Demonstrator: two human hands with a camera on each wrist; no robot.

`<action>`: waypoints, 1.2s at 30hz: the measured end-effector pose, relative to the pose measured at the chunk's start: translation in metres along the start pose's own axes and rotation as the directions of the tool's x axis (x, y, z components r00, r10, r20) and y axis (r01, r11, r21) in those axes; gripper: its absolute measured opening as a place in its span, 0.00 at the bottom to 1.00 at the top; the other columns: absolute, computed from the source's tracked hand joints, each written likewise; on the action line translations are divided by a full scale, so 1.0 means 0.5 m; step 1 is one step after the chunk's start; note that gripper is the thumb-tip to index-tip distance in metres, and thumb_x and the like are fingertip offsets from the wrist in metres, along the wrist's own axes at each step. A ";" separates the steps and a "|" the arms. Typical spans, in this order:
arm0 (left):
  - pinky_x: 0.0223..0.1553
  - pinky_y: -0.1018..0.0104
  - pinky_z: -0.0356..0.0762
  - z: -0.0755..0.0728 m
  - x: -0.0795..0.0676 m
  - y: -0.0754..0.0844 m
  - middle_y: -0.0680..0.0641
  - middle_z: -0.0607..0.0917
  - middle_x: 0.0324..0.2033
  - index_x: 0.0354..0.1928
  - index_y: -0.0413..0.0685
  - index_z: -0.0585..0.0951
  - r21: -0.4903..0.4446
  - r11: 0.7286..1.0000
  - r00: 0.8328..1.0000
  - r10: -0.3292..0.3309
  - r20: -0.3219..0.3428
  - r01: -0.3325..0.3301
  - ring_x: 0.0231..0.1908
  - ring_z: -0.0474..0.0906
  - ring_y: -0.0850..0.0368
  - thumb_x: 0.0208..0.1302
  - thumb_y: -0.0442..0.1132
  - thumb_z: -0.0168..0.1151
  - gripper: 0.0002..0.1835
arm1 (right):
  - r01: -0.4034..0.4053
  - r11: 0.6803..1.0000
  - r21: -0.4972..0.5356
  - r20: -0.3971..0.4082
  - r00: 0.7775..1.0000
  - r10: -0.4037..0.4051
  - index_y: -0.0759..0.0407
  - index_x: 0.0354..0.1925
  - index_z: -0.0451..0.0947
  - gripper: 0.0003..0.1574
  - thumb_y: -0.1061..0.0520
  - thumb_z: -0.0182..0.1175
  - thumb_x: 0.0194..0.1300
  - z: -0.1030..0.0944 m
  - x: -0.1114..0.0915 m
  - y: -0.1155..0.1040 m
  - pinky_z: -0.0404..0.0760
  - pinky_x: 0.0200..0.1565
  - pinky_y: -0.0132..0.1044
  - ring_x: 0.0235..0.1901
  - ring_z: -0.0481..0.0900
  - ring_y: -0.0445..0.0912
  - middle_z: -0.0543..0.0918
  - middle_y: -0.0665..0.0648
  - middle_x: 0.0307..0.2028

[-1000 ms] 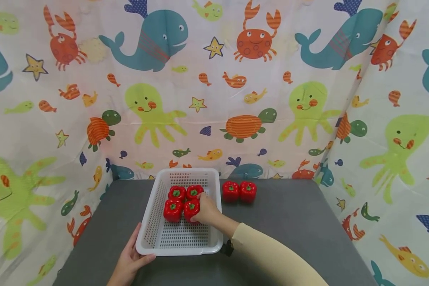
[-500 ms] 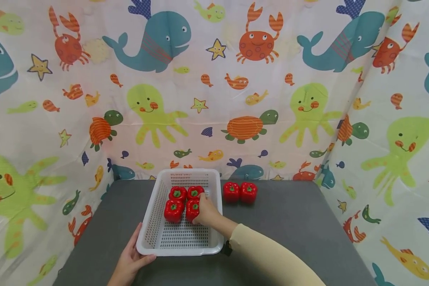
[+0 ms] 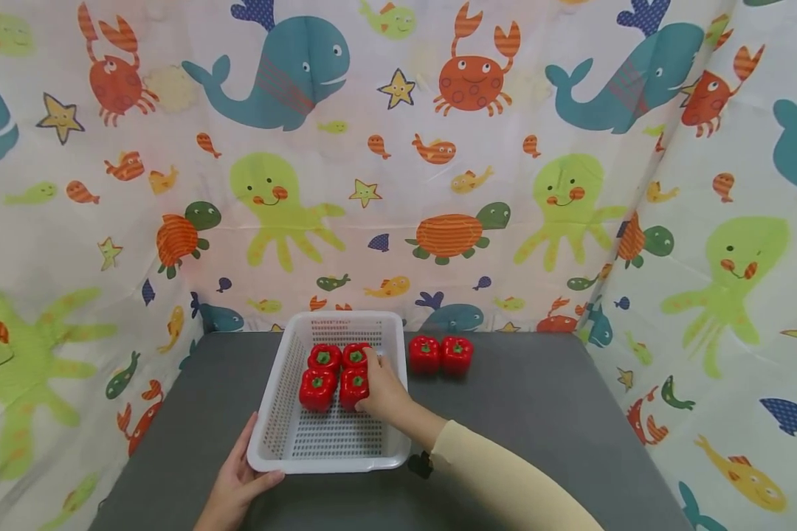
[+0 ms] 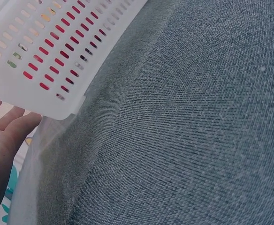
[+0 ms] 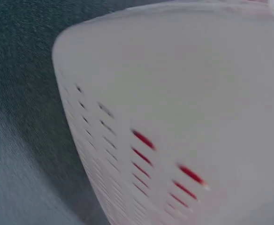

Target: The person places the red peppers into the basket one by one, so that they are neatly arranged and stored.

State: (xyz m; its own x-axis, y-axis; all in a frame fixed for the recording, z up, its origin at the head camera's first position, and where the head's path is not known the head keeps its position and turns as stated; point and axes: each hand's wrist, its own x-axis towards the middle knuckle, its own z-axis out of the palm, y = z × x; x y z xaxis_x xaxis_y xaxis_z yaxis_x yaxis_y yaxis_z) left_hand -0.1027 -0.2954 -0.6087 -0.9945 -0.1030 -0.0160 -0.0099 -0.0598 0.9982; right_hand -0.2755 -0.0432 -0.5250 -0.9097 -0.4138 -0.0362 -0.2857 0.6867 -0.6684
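A white perforated plastic basket [image 3: 335,464] stands on the dark table with several glossy red bell peppers inside, set in two rows. My right hand [image 3: 387,394] reaches over the basket's right side and holds the near right bell pepper [image 3: 353,388], thumb low and fingers at its upper right. The near left bell pepper [image 3: 317,389] sits beside it, with two more behind. At the front left corner my left hand [image 3: 235,479] holds the basket, thumb along the near rim and fingers up the left side. The left wrist view shows its fingers [image 4: 22,126] at the rim.
Two more red bell peppers, one on the left [image 3: 425,355] and one on the right [image 3: 457,355], stand side by side on the table [image 3: 525,413] right of the basket. A sea-animal curtain [image 3: 398,147] encloses the back and sides.
The head view shifts slightly. Both hands stay in nearly the same places, the right on the near right bell pepper and the left at the basket's corner.
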 end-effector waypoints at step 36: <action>0.58 0.66 0.79 0.001 -0.002 0.004 0.45 0.50 0.80 0.82 0.62 0.42 0.044 0.998 0.998 -0.038 -0.046 0.040 0.62 0.70 0.75 0.57 0.31 0.74 0.61 | 0.431 0.851 0.299 -0.518 0.822 -0.235 0.52 0.72 0.62 0.49 0.61 0.75 0.57 -0.236 -0.076 0.086 0.83 0.53 0.59 0.61 0.77 0.57 0.78 0.61 0.62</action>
State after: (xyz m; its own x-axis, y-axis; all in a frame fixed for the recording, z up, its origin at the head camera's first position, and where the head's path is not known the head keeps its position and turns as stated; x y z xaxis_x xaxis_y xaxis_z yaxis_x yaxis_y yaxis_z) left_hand -0.1016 -0.2947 -0.6067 -0.9876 -0.1462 -0.0568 -0.0545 -0.0197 0.9983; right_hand -0.2887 0.0724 -0.4649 -0.8372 -0.1917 0.5121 -0.5455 0.2274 -0.8067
